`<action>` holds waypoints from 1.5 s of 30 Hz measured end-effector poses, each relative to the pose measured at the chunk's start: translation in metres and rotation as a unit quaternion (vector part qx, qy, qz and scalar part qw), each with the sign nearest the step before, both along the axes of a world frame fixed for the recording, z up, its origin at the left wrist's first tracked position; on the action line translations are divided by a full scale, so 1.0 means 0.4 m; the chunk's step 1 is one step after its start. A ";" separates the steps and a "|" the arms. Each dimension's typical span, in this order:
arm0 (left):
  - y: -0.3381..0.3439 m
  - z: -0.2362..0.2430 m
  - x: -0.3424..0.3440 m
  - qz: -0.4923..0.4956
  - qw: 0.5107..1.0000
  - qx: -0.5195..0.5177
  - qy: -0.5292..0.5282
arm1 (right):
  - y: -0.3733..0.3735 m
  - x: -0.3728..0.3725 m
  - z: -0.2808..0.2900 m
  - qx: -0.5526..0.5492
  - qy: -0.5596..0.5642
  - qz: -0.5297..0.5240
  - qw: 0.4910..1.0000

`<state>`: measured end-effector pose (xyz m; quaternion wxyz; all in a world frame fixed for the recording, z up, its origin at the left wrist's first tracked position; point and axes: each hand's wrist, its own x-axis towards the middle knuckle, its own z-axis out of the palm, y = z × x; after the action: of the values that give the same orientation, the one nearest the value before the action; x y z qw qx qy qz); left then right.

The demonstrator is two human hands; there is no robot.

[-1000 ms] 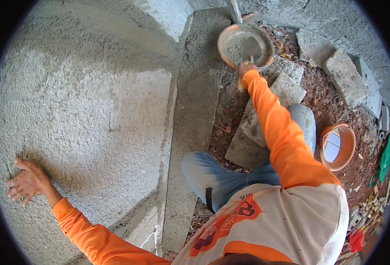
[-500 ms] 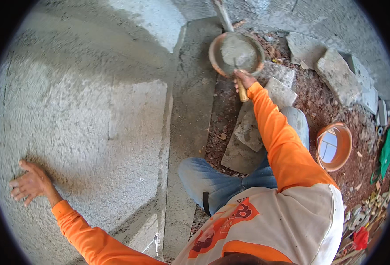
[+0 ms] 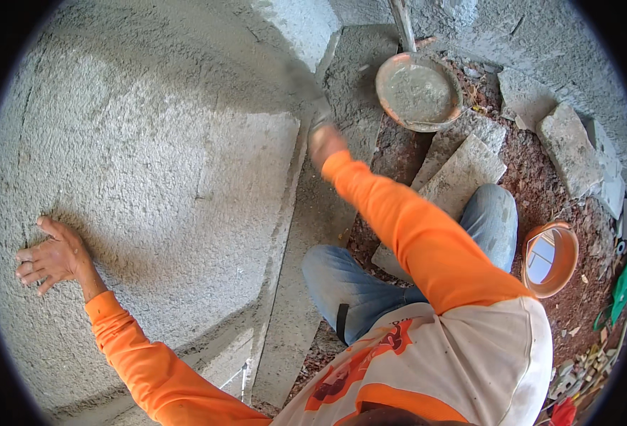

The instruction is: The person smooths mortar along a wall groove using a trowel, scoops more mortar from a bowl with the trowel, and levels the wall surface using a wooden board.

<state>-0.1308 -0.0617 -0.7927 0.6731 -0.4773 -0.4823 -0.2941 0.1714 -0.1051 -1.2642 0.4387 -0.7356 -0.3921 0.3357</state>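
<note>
Slabs (image 3: 471, 167), perhaps concrete, between knee (image 3: 494, 213) and basin (image 3: 427, 127)

Soft, moderate light leaves a pale patch on the wall (image 3: 242, 170) and a diffuse shadow beside the left hand (image 3: 61, 257). A bright reflection shows inside the bucket (image 3: 567, 264). The right hand (image 3: 325, 144) and tool (image 3: 303, 84) are blurred; black corners surround the bent fisheye rim.
</note>
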 end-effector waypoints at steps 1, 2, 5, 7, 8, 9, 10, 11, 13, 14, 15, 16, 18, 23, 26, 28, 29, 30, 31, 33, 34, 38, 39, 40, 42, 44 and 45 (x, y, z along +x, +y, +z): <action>-0.023 0.022 -0.020 0.014 1.000 0.000 0.000 | -0.043 -0.057 0.089 0.026 0.009 0.126 0.992; -0.015 0.019 -0.001 0.008 1.000 -0.004 -0.013 | -0.089 -0.067 0.082 0.137 0.029 0.128 0.982; -0.009 0.006 -0.003 0.001 1.000 -0.005 -0.017 | -0.205 -0.001 0.105 0.129 0.085 -0.004 0.988; -0.007 0.009 -0.024 -0.002 1.000 0.001 -0.006 | -0.223 0.146 0.057 -0.002 0.021 -0.087 0.996; -0.015 0.020 -0.035 0.000 1.000 0.007 0.010 | -0.220 0.226 0.033 -0.033 -0.016 -0.138 0.990; -0.022 0.027 -0.042 0.004 1.000 0.006 0.012 | -0.202 0.304 0.020 -0.080 -0.033 -0.180 0.980; -0.032 0.038 -0.045 0.022 1.000 0.007 0.019 | -0.172 0.383 0.011 -0.181 -0.073 -0.109 0.975; 0.025 -0.001 0.020 -0.009 1.000 0.006 -0.016 | -0.150 0.691 -0.227 -0.235 -0.302 0.057 0.922; 0.023 0.006 -0.008 0.019 1.000 0.011 0.000 | -0.071 0.722 -0.233 -0.203 -0.463 0.237 0.830; 0.050 -0.017 0.002 0.023 1.000 0.013 -0.010 | -0.050 0.777 -0.238 -0.253 -0.203 0.123 0.938; 0.046 -0.021 0.003 0.022 1.000 0.011 -0.009 | -0.041 0.761 -0.231 -0.272 0.086 0.013 0.958; 0.045 -0.030 0.010 0.004 1.000 0.013 -0.005 | -0.055 0.754 -0.226 -0.274 0.087 0.008 0.958; 0.002 0.004 -0.030 0.004 1.000 0.018 0.015 | -0.067 0.618 -0.154 -0.203 0.418 -0.040 0.884; -0.008 0.013 -0.004 -0.009 1.000 0.025 0.017 | -0.208 0.577 -0.128 -0.067 0.480 -0.006 0.874; 0.013 0.006 -0.002 0.014 1.000 0.020 0.001 | -0.201 0.582 -0.122 -0.028 0.461 -0.019 0.887; 0.011 0.001 0.002 0.006 1.000 0.013 -0.005 | -0.190 0.593 -0.122 -0.013 0.446 -0.044 0.894; 0.002 0.005 0.007 0.000 1.000 0.004 -0.008 | -0.181 0.585 -0.111 -0.013 0.451 -0.034 0.892; -0.009 0.000 0.018 -0.013 1.000 -0.005 -0.015 | -0.181 0.581 -0.095 0.007 0.429 -0.067 0.901; -0.010 -0.004 0.020 -0.003 1.000 -0.002 -0.012 | -0.180 0.577 -0.078 0.028 0.407 -0.098 0.908; -0.011 -0.005 0.024 -0.034 0.999 -0.006 -0.017 | -0.186 0.577 -0.034 0.113 0.361 -0.139 0.915; -0.021 0.003 0.031 -0.032 0.999 -0.010 -0.021 | -0.170 0.564 -0.047 0.166 0.335 -0.171 0.912; -0.010 -0.028 -0.006 -0.017 0.999 -0.018 -0.026 | -0.086 0.365 0.059 0.117 -0.016 -0.407 0.906; -0.021 0.010 0.016 -0.023 0.999 -0.014 -0.021 | -0.029 0.327 0.044 0.152 0.008 -0.434 0.888; -0.013 0.012 0.040 -0.037 0.999 -0.017 -0.027 | 0.022 0.296 0.008 0.134 0.055 -0.396 0.907; 0.040 -0.060 0.082 -0.068 0.996 -0.030 -0.051 | 0.047 0.246 -0.046 0.054 -0.145 -0.225 0.962; 0.003 -0.030 0.009 -0.040 0.998 -0.028 -0.029 | -0.069 0.039 0.122 0.066 -0.130 0.127 0.981; -0.018 0.010 0.020 -0.034 0.999 -0.024 -0.025 | -0.126 -0.013 0.122 0.173 -0.072 0.120 0.975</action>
<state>-0.1227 -0.0689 -0.7889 0.6392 -0.5018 -0.4889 -0.3170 0.1661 -0.1557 -1.2155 0.4865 -0.6183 -0.5605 0.2588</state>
